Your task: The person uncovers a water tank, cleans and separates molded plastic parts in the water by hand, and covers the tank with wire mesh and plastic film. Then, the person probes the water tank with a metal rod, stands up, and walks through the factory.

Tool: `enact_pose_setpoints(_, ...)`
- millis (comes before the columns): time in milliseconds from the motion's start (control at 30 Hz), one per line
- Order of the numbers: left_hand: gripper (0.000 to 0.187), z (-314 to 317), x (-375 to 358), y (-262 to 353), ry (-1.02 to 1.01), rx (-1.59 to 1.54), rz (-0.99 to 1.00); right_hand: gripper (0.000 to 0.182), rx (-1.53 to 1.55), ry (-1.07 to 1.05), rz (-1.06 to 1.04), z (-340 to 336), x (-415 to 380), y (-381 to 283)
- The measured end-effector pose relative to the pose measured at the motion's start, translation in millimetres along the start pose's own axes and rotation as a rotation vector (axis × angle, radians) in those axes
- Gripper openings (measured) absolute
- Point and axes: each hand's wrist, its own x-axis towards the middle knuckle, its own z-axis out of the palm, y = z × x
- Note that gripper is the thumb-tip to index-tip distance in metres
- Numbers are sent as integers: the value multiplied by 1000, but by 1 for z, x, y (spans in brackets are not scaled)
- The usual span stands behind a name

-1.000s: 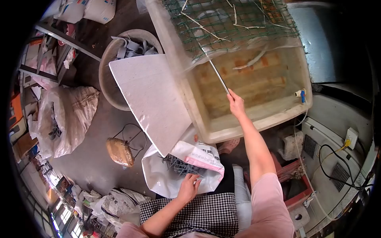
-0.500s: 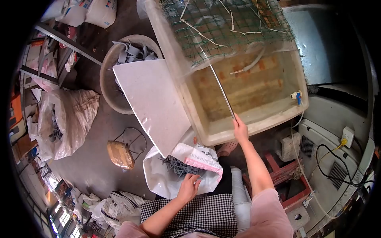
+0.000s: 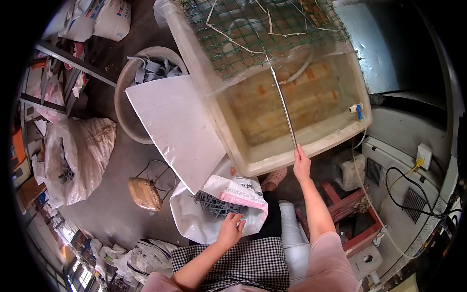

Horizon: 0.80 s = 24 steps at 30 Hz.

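Observation:
My right hand (image 3: 302,164) is closed round the near end of a thin metal rod (image 3: 284,107). The rod slants over the water in a large cream plastic tub (image 3: 248,168), its far end near the green wire mesh (image 3: 228,58) and plastic film across the tub's far part. My left hand (image 3: 230,229) is at the mouth of a white woven sack (image 3: 187,226) in front of my lap. Its fingers are loosely bent and apart, with nothing visible in them. Thin grey plastic pieces (image 3: 214,204) lie in the sack, beside those fingers.
A white board (image 3: 177,126) slopes from a round basin (image 3: 121,114) of grey scraps to the sack. Left are a small stool with a taped brown pad (image 3: 144,193) and another sack (image 3: 82,160). A blue-handled tap (image 3: 359,112), red metal frame (image 3: 355,209) and cables are to the right.
The rod's far end has swung right across the tub, and my right hand has shifted slightly right and down. My left hand stays by the sack. The whole view has shifted a little.

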Motion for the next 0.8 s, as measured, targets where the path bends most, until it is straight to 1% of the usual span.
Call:
enact_pose_setpoints(67,23,1,0,1,-2,-8,-8,35,-19,19,-38,7,25,-12)
enact_pose_setpoints(133,22,2,0,-1,3,-9,-3,35,-124,-75,162,9,48,-34)
enact_pose_setpoints(167,22,3,2,-2,7,-10,-5,35,-123,-78,160,17,63,-30)
enact_pose_setpoints(233,22,5,1,-6,19,1,12,33,99,96,-248,36,88,-24)
enact_pose_setpoints(267,22,6,1,-7,19,1,8,33,100,93,-246,40,101,-27)
enact_pose_setpoints(333,23,7,3,-8,22,-8,-15,32,8,6,-87,44,125,-53)
enact_pose_setpoints(367,23,8,3,-8,25,-6,-19,32,12,2,-87,50,136,-57)
enact_pose_setpoints(433,23,9,5,-8,33,-36,-32,31,16,46,-170,60,158,-63)
enact_pose_setpoints(500,23,9,6,-7,42,-25,-29,31,25,14,-140,63,173,-73)
enact_pose_setpoints(533,23,9,7,-7,45,-17,-18,31,28,-10,-110,63,176,-77)
enact_pose_setpoints(600,23,9,6,-5,50,-26,-5,31,17,-13,-124,60,167,-79)
enact_pose_setpoints(700,23,6,6,2,48,-44,25,31,9,17,-224,45,134,-64)
enact_pose_setpoints(767,23,2,6,8,45,-48,38,33,-22,-56,-34,24,99,-46)
enact_pose_setpoints(800,23,-1,4,11,34,-42,34,33,-41,-60,-21,13,82,-35)
